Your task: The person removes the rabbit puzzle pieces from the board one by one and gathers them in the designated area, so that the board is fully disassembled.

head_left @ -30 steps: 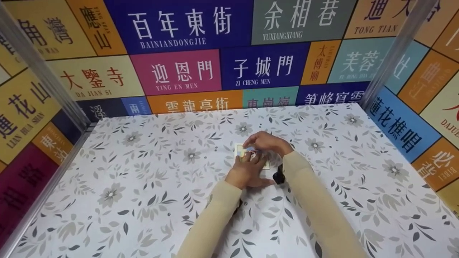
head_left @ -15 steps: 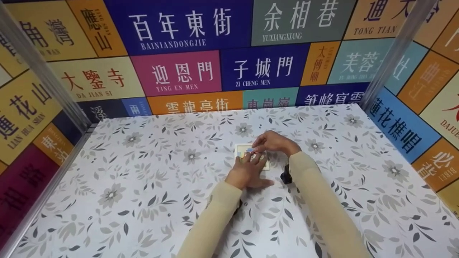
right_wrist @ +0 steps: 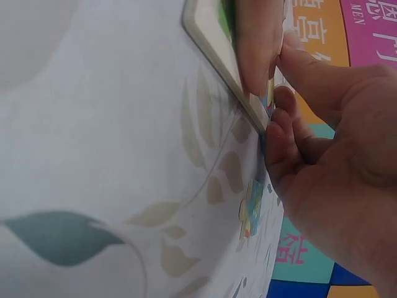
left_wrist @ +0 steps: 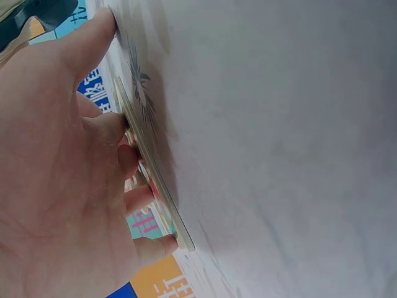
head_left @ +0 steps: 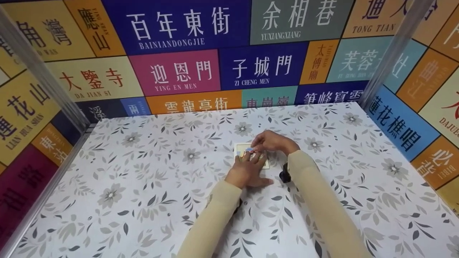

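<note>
A small cream-framed jigsaw puzzle board (head_left: 235, 147) lies flat on the table, its coloured pieces partly covered by both hands. My left hand (head_left: 246, 172) rests on its near part with fingers spread, the thumb out on the cloth. In the left wrist view those fingertips press along the board's edge (left_wrist: 160, 180). At the far right side my right hand (head_left: 273, 141) curls its fingers and thumb over the board, pinching a bluish puzzle piece (head_left: 249, 149) mostly hidden by fingers. A loose puzzle piece (right_wrist: 250, 210) lies on the table past the right hand in the right wrist view.
White cloth with grey flowers and leaves covers the table (head_left: 143, 200). Panels with large Chinese lettering (head_left: 175, 70) stand around the back and sides. Clear corner posts (head_left: 392, 53) rise at the back corners.
My right hand has drawn back from the board's upper left corner toward its right side, then stayed nearly still. The left hand and the board have held their place.
</note>
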`<move>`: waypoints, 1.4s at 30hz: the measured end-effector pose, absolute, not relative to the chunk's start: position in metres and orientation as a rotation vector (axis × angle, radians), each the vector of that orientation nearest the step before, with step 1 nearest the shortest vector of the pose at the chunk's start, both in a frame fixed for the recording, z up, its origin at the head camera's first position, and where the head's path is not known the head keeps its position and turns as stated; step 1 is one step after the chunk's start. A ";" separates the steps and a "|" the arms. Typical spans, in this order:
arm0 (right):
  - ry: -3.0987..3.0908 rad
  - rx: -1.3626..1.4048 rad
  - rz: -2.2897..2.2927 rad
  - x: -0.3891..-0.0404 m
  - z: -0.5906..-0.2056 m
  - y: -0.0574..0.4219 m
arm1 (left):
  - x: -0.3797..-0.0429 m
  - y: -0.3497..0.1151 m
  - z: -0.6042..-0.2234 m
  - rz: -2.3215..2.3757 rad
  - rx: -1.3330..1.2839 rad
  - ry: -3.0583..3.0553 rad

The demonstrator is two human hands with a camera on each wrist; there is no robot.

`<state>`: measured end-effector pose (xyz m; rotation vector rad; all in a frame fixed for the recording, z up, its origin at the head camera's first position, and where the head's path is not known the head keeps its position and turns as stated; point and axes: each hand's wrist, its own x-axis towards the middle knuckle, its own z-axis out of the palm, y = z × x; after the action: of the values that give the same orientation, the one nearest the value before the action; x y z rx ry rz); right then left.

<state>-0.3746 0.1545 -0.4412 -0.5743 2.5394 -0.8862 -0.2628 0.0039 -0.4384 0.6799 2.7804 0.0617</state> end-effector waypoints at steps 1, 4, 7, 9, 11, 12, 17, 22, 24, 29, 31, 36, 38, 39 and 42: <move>2.540 -0.586 -0.880 -0.375 -0.441 0.155 | -0.262 0.004 -0.438 0.076 0.682 2.777; 2.538 -0.580 -0.888 -0.375 -0.440 0.157 | -0.262 0.005 -0.436 0.109 0.687 2.772; 2.546 -0.536 -0.931 -0.375 -0.439 0.159 | -0.261 0.006 -0.436 0.106 0.697 2.782; 2.554 -0.514 -0.974 -0.375 -0.439 0.161 | -0.261 0.006 -0.436 0.101 0.697 2.783; 2.564 -0.499 -1.027 -0.376 -0.440 0.163 | -0.262 0.005 -0.437 0.095 0.695 2.781; 2.568 -0.489 -1.051 -0.376 -0.441 0.165 | -0.262 0.005 -0.438 0.091 0.692 2.779; 2.597 -0.412 -1.157 -0.377 -0.439 0.176 | -0.264 0.003 -0.441 0.105 0.671 2.754; 2.632 -0.365 -1.213 -0.379 -0.431 0.198 | -0.266 0.003 -0.440 0.107 0.658 2.744; 2.640 -0.338 -1.210 -0.379 -0.428 0.210 | -0.267 0.003 -0.439 0.105 0.658 2.745; 2.627 -0.274 -1.207 -0.375 -0.423 0.239 | -0.267 0.004 -0.440 0.101 0.645 2.735; 2.618 -0.242 -1.213 -0.373 -0.423 0.247 | -0.268 0.004 -0.440 0.109 0.640 2.721; 2.630 -0.190 -1.193 -0.368 -0.427 0.255 | -0.269 0.002 -0.441 0.124 0.618 2.696; 2.650 -0.173 -1.160 -0.367 -0.429 0.257 | -0.269 0.002 -0.441 0.120 0.615 2.695; 2.663 -0.158 -1.136 -0.366 -0.430 0.258 | -0.269 0.003 -0.441 0.121 0.617 2.694; 2.692 -0.110 -1.077 -0.365 -0.433 0.260 | -0.269 0.005 -0.440 0.127 0.623 2.691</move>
<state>-0.3649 0.2595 -0.4331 -0.1098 2.6922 -1.0767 -0.2691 0.0048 -0.4405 0.6228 2.6913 0.1269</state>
